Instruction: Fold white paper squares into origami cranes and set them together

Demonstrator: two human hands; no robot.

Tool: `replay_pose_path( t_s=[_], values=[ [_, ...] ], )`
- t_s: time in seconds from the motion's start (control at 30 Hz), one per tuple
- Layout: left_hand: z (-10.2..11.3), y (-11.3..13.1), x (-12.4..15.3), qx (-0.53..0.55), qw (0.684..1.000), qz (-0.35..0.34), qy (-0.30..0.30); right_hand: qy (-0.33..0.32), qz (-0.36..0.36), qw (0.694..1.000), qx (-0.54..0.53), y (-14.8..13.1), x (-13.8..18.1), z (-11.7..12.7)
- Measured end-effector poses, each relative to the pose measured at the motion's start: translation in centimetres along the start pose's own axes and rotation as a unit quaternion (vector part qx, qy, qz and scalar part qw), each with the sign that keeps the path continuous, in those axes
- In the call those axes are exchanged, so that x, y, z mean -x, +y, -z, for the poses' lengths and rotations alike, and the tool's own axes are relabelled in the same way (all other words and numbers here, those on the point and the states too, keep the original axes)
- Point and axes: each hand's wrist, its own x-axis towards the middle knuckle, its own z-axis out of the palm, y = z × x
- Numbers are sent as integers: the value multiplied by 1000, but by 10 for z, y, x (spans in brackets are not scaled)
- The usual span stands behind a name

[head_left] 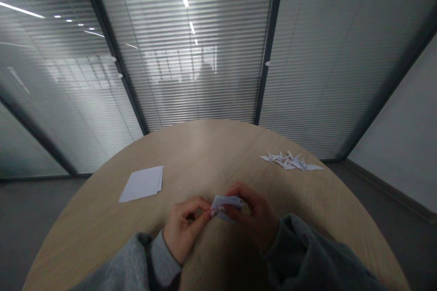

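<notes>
A small folded piece of white paper point(226, 203) is held just above the wooden table point(205, 154), near its front edge. My left hand point(184, 229) pinches the paper's left end between thumb and fingertips. My right hand point(254, 216) curls around its right side, fingers closed on it. Both wrists wear grey sleeves.
A stack of white paper sheets point(142, 183) lies on the left of the table. Several small folded paper figures point(290, 161) sit in a cluster at the far right. Glass walls with blinds point(191, 54) stand behind the round table.
</notes>
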Motion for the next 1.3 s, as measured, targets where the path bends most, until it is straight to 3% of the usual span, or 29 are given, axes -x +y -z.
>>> replay_pose_path(
  t_s=[0.2, 0.33, 0.47, 0.77, 1.03, 1.3],
  values=[
    [1, -1, 0, 6, 1000, -19, 0, 13, 28, 999, 9, -2, 1, 0],
    [1, -2, 0, 14, 999, -36, 17, 74, 94, 992, -31, -8, 5, 4],
    [1, -2, 0, 14, 997, -61, 40, 67, 144, 987, -35, -14, 8, 7],
    [5, 1, 0, -16, 987, -144, 68, 51, 133, 986, -88, -15, 6, 6],
    [5, 6, 0, -28, 983, -169, 63, 13, 149, 988, -29, -19, 0, 6],
    [2, 4, 1, -3, 994, -108, 26, -12, 104, 994, -16, -9, -1, 5]
  ],
)
